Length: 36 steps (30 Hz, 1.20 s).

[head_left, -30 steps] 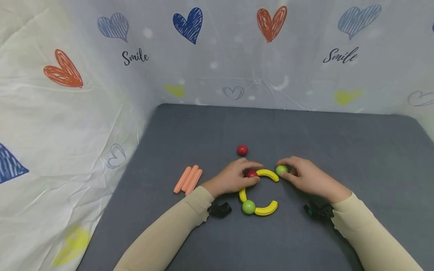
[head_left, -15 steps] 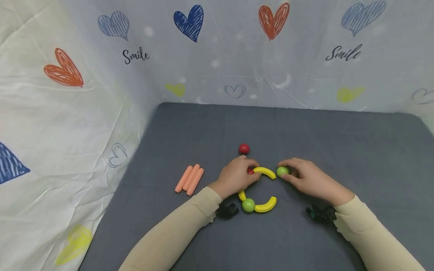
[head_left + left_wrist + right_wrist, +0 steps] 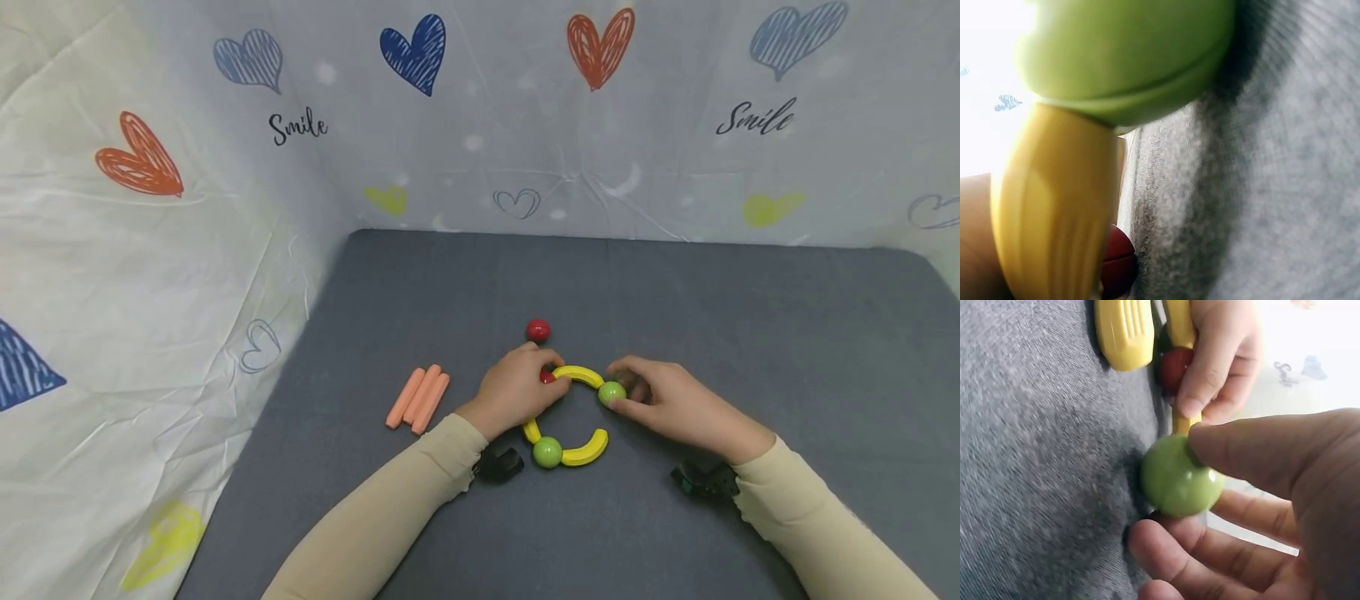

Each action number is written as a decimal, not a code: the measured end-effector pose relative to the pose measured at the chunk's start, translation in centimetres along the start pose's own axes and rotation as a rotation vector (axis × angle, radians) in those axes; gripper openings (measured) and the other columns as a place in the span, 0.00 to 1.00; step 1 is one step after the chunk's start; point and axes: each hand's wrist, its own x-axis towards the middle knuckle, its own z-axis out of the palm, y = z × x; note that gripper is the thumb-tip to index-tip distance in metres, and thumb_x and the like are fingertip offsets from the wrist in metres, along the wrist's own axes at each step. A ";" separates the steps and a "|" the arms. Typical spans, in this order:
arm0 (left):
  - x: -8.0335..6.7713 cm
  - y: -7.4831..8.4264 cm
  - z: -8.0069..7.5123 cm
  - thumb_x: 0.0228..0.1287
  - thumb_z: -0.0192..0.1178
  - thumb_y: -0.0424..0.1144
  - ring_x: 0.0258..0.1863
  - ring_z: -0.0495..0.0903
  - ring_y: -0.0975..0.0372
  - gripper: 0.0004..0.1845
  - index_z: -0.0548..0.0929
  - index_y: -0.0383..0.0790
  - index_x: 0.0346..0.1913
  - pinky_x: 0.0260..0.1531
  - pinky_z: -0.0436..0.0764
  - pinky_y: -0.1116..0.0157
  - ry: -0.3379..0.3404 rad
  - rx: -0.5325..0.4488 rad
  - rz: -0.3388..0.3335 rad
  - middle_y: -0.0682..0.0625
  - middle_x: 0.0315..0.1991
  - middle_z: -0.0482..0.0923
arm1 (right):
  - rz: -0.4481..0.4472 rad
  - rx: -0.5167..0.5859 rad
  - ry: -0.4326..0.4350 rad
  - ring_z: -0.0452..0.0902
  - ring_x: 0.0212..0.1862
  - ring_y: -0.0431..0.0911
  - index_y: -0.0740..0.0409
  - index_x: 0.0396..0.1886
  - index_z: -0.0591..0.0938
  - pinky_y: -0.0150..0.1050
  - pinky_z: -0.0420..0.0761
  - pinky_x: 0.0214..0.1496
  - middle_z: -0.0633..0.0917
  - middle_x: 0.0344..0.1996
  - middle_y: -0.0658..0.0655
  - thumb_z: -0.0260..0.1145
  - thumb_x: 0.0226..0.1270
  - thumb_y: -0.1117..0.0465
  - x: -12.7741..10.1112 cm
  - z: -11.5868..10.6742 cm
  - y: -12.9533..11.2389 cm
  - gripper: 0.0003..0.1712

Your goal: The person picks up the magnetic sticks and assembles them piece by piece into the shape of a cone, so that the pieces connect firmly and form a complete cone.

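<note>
Nearest the camera, two cream sleeves [image 3: 390, 508] entered from the lower edge, their elbows cut off by the frame. A black strap piece showed at each wrist, too small to make out.

Just beyond, low in the middle of the head view, a green ball [image 3: 547, 452] sat on the grey mat [image 3: 750, 333] between two yellow curved pieces: a bottom arc [image 3: 586, 451] to its right and a short one [image 3: 532, 431] running up and left, mostly hidden under the left hand [image 3: 513, 390]. In the left wrist view that ball and arc filled the frame, blurred.

The left hand's fingers were curled and pinched a red ball [image 3: 547, 377], of which only a sliver showed, against the left end of the top arc [image 3: 579, 376]. The right hand [image 3: 667, 404] pinched a second green ball [image 3: 611, 392] between thumb and fingers, touching the top arc's right end; the right wrist view showed it glossy and round, gripped from both sides.

Farther up, a loose red ball [image 3: 537, 331] lay alone. To the left, three orange sticks [image 3: 417, 398] lay side by side, touching.
</note>
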 end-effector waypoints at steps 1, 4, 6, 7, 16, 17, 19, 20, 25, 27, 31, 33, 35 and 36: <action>0.0 0.0 0.0 0.73 0.66 0.52 0.30 0.73 0.64 0.15 0.89 0.50 0.54 0.24 0.74 0.68 -0.002 0.001 -0.001 0.56 0.38 0.76 | 0.001 0.002 -0.004 0.80 0.36 0.37 0.58 0.63 0.81 0.37 0.80 0.37 0.86 0.39 0.47 0.72 0.74 0.51 0.0 0.0 -0.1 0.25; 0.0 0.0 -0.1 0.73 0.66 0.52 0.30 0.74 0.64 0.15 0.89 0.50 0.54 0.24 0.74 0.69 -0.007 0.001 -0.001 0.56 0.38 0.77 | 0.004 -0.008 -0.006 0.80 0.36 0.36 0.60 0.66 0.78 0.37 0.81 0.39 0.86 0.39 0.46 0.71 0.74 0.50 0.1 0.1 -0.1 0.29; 0.0 0.1 -0.1 0.73 0.66 0.52 0.30 0.74 0.64 0.15 0.89 0.50 0.54 0.25 0.74 0.69 -0.009 0.001 -0.002 0.56 0.39 0.77 | 0.023 -0.017 0.006 0.79 0.33 0.37 0.60 0.63 0.79 0.37 0.80 0.36 0.85 0.36 0.47 0.72 0.74 0.49 0.0 0.2 -0.3 0.27; 0.0 0.1 -0.2 0.73 0.66 0.52 0.30 0.74 0.64 0.15 0.89 0.50 0.54 0.25 0.74 0.69 -0.010 0.000 -0.004 0.56 0.39 0.77 | 0.045 -0.028 0.014 0.77 0.30 0.38 0.59 0.59 0.80 0.37 0.78 0.34 0.84 0.33 0.47 0.72 0.73 0.49 -0.1 0.2 -0.4 0.25; 0.0 0.1 -0.3 0.73 0.66 0.51 0.31 0.74 0.64 0.14 0.88 0.50 0.54 0.25 0.75 0.68 -0.014 -0.026 -0.021 0.56 0.38 0.77 | 0.278 -0.106 -0.100 0.57 0.15 0.39 0.47 0.10 0.71 0.35 0.57 0.19 0.64 0.10 0.43 0.71 0.67 0.33 -1.6 1.7 -3.5 0.35; 0.0 0.1 -0.3 0.73 0.66 0.51 0.31 0.75 0.64 0.14 0.88 0.49 0.53 0.25 0.75 0.68 -0.012 -0.025 -0.022 0.56 0.38 0.77 | 0.284 -0.099 -0.111 0.55 0.14 0.38 0.46 0.09 0.69 0.34 0.55 0.19 0.62 0.09 0.42 0.70 0.67 0.32 -1.7 2.1 -3.8 0.36; 0.0 0.1 -0.2 0.73 0.65 0.51 0.31 0.75 0.64 0.14 0.88 0.49 0.53 0.25 0.75 0.68 -0.009 -0.029 -0.028 0.56 0.38 0.77 | 0.291 -0.088 -0.118 0.53 0.14 0.38 0.45 0.08 0.67 0.34 0.52 0.19 0.60 0.09 0.42 0.70 0.67 0.33 -1.7 2.8 -4.3 0.37; 0.0 0.0 -0.2 0.73 0.65 0.51 0.31 0.75 0.64 0.14 0.88 0.49 0.53 0.25 0.75 0.68 -0.008 -0.032 -0.032 0.56 0.38 0.77 | 0.288 -0.088 -0.112 0.52 0.14 0.38 0.45 0.08 0.66 0.34 0.51 0.19 0.59 0.09 0.42 0.70 0.68 0.34 -1.7 3.1 -4.4 0.37; 0.0 -0.2 -0.1 0.72 0.66 0.50 0.29 0.75 0.64 0.12 0.87 0.50 0.51 0.25 0.75 0.68 0.004 -0.056 -0.036 0.56 0.35 0.77 | 0.268 -0.103 -0.045 0.53 0.13 0.38 0.46 0.08 0.65 0.33 0.51 0.19 0.59 0.09 0.43 0.72 0.69 0.44 -1.6 3.7 -4.7 0.34; 0.0 -0.3 -0.2 0.71 0.67 0.49 0.28 0.74 0.64 0.10 0.87 0.50 0.48 0.24 0.74 0.68 0.008 -0.068 -0.029 0.56 0.33 0.76 | 0.264 -0.113 -0.026 0.55 0.13 0.39 0.46 0.09 0.66 0.34 0.52 0.19 0.60 0.09 0.43 0.71 0.70 0.47 -1.5 3.7 -4.7 0.33; 0.0 -0.5 -0.5 0.69 0.68 0.47 0.26 0.73 0.64 0.06 0.85 0.50 0.41 0.23 0.73 0.68 -0.006 -0.097 -0.009 0.55 0.31 0.75 | 0.279 -0.131 -0.007 0.57 0.14 0.39 0.47 0.10 0.67 0.35 0.55 0.19 0.61 0.10 0.44 0.68 0.70 0.50 -1.5 3.6 -4.5 0.30; -0.1 -0.5 -0.7 0.68 0.68 0.46 0.26 0.74 0.64 0.06 0.83 0.50 0.38 0.24 0.73 0.68 -0.023 -0.114 -0.004 0.55 0.31 0.75 | 0.288 -0.139 0.000 0.57 0.14 0.39 0.47 0.10 0.67 0.35 0.55 0.19 0.61 0.10 0.44 0.67 0.69 0.52 -1.5 3.4 -4.3 0.28; -0.1 -0.5 -0.9 0.67 0.68 0.45 0.27 0.74 0.64 0.06 0.82 0.50 0.36 0.25 0.73 0.68 -0.040 -0.126 -0.002 0.55 0.32 0.76 | 0.295 -0.147 0.009 0.56 0.14 0.39 0.47 0.10 0.66 0.34 0.54 0.19 0.61 0.10 0.44 0.66 0.68 0.54 -1.5 3.2 -4.1 0.27; -0.1 -0.5 -0.9 0.67 0.68 0.45 0.27 0.74 0.64 0.06 0.82 0.50 0.36 0.25 0.74 0.68 -0.049 -0.132 -0.002 0.55 0.32 0.76 | 0.298 -0.154 0.012 0.56 0.14 0.39 0.47 0.10 0.66 0.34 0.54 0.19 0.61 0.10 0.44 0.66 0.67 0.54 -1.5 3.0 -4.1 0.27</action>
